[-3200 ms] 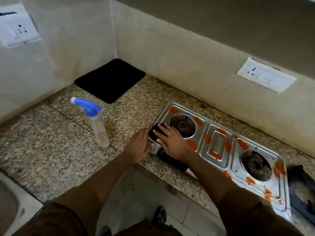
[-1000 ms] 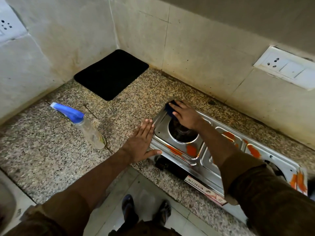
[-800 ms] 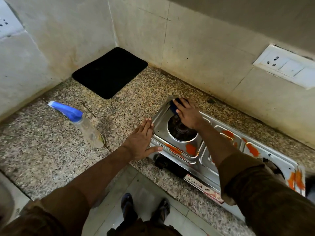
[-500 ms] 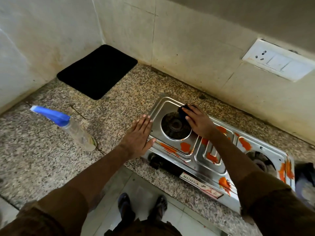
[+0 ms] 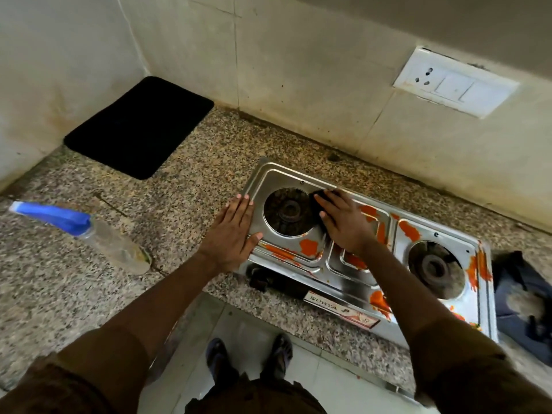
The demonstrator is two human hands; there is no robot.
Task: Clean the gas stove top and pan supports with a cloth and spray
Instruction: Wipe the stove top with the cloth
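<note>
A steel two-burner gas stove (image 5: 352, 273) sits on the granite counter, smeared with orange stains. No pan supports are on the burners. My right hand (image 5: 343, 224) presses a dark cloth (image 5: 318, 201) flat on the stove top at the right rim of the left burner (image 5: 288, 212); most of the cloth is hidden under the fingers. My left hand (image 5: 231, 234) lies flat with straight fingers on the stove's left edge. A clear spray bottle (image 5: 98, 234) with a blue trigger head stands on the counter to the left, apart from both hands.
A black mat (image 5: 140, 127) lies in the back left corner by the wall. A dark bundle (image 5: 525, 300) lies on the counter right of the stove. The right burner (image 5: 434, 268) sits near it. A white switch plate (image 5: 454, 82) is on the back wall. My feet stand on the tiled floor below.
My right hand slid the cloth from the stove's back left corner along the far rim to the right side of the left burner. My left hand stayed on the stove's left edge.
</note>
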